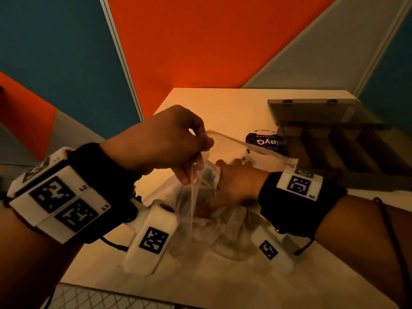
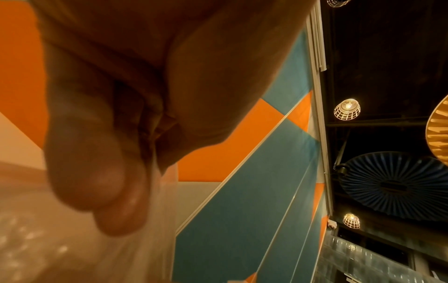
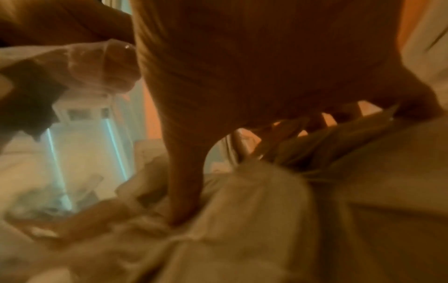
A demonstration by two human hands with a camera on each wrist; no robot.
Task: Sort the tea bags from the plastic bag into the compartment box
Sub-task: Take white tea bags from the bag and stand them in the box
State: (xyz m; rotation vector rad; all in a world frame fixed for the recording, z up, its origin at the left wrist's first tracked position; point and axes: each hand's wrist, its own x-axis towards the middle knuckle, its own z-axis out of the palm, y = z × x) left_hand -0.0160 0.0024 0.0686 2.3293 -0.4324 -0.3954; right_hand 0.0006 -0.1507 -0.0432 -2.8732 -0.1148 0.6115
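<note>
My left hand (image 1: 160, 141) pinches the rim of the plastic bag (image 1: 200, 210) on the desk (image 1: 200, 275), and my right hand (image 1: 234, 181) is inside it; I cannot tell how its fingers lie. The compartment box (image 1: 334, 141) at 2 o'clock shows no tea bags that I can see, so I judge the sorting is almost all left.

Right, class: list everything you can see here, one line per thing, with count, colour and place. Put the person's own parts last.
plastic bag: one, clear, on the table between both hands, mouth held open
tea bags: count unclear, pale, inside the plastic bag
compartment box: one, grey-brown, lid raised, far right of the table
dark packet: one, black with white lettering, beside the box behind the bag
table: one, pale
wall panels: several; orange, teal, grey; behind the table
wrist bands: two, black with white marker blocks
left hand: pinches the bag's rim, lifting it
right hand: reaches into the bag; fingers hidden
</note>
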